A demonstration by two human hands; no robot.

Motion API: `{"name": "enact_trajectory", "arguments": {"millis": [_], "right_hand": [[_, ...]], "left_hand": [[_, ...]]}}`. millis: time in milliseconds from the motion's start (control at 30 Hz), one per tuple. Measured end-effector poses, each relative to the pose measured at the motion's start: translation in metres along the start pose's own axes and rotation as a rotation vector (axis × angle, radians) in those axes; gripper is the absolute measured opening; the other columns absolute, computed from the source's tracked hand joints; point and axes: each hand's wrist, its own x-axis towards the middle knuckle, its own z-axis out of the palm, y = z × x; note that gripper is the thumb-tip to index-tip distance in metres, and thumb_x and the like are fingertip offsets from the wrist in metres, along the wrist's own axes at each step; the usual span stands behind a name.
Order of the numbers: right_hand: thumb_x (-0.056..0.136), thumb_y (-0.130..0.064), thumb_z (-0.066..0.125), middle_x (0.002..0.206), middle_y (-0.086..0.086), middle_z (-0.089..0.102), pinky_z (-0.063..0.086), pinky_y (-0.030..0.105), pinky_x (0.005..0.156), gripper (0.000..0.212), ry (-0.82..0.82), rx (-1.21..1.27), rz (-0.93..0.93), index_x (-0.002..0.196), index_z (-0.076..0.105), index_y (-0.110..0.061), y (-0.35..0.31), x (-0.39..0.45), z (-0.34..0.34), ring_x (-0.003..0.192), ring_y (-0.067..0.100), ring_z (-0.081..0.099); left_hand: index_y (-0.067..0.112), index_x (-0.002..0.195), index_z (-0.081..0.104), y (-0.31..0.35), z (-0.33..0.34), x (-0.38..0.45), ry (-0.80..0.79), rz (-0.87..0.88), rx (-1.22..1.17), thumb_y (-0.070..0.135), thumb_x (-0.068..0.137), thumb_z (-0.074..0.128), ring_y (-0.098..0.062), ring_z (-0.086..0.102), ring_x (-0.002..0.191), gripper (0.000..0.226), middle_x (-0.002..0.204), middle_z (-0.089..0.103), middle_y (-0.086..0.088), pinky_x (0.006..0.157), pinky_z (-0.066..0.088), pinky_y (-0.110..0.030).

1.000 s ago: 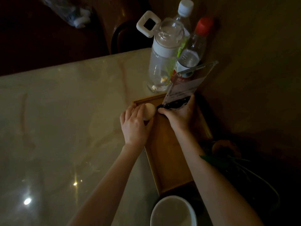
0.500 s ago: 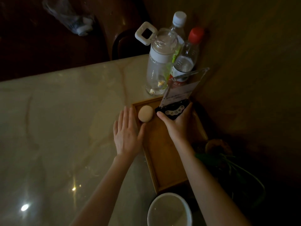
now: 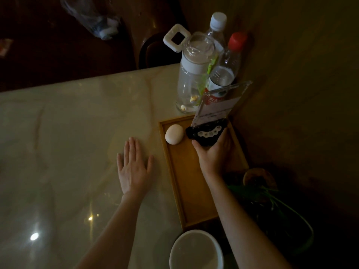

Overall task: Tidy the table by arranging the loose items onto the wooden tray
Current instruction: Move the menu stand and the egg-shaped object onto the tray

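A wooden tray (image 3: 192,193) lies along the right side of the pale marble table. A white egg (image 3: 174,134) rests in the tray's far left corner. Beside it stands a clear acrylic sign holder (image 3: 215,115) with a black base, at the tray's far end. My right hand (image 3: 214,152) grips that black base from the near side, thumb on its left. My left hand (image 3: 134,166) lies flat on the table left of the tray, fingers straight, holding nothing.
Behind the tray stand a clear jug with a white handle (image 3: 194,74), a white-capped bottle (image 3: 217,26) and a red-capped bottle (image 3: 227,65). A white bowl (image 3: 196,251) sits at the tray's near end. A green plant (image 3: 272,200) is at the right. The table's far edge (image 3: 87,80) meets dark floor.
My left hand let go of the egg, which stays in the tray, and drew back left onto the table, fingers flat. My right hand stays on the sign holder's base.
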Motion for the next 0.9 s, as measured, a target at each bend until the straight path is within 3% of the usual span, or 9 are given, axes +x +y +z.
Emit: {"name": "enact_trajectory", "arguments": {"millis": [233,367,633,900], "right_hand": [[0.064,-0.046,0.077,0.147,0.011,0.036,0.027,0.045,0.110,0.100,0.111,0.031,0.005,0.143,0.028,-0.009,0.004,0.003,0.007,0.136,0.026,0.030],[0.063,-0.045,0.079,0.146,0.009,0.039,0.021,0.043,0.110,0.098,0.168,0.042,0.058,0.142,0.031,-0.012,-0.001,0.008,0.011,0.136,0.025,0.031],[0.059,-0.055,0.076,0.142,0.003,0.044,0.021,0.042,0.106,0.099,0.182,-0.009,0.063,0.141,0.033,-0.020,0.001,0.016,0.015,0.131,0.023,0.033],[0.060,-0.056,0.075,0.140,0.004,0.045,0.021,0.041,0.105,0.098,0.174,-0.049,0.080,0.141,0.031,-0.022,0.001,0.015,0.014,0.131,0.023,0.032]], "left_hand": [[0.018,0.146,0.002,0.002,-0.001,-0.001,0.013,-0.003,0.003,0.045,0.093,0.029,-0.007,-0.009,0.140,0.066,0.156,-0.001,0.003,0.115,-0.007,-0.033],[0.018,0.146,0.003,0.002,-0.001,-0.001,0.018,-0.004,0.008,0.045,0.093,0.030,-0.005,-0.010,0.139,0.065,0.155,0.000,0.004,0.115,-0.007,-0.032],[0.019,0.147,0.007,0.003,-0.002,-0.002,0.027,-0.009,0.012,0.053,0.087,0.020,-0.005,-0.008,0.140,0.070,0.155,0.001,0.005,0.115,-0.007,-0.031],[0.019,0.146,0.006,0.003,-0.001,-0.002,0.031,-0.011,0.010,0.052,0.090,0.025,-0.005,-0.008,0.140,0.068,0.154,0.000,0.006,0.116,-0.006,-0.032]]}}
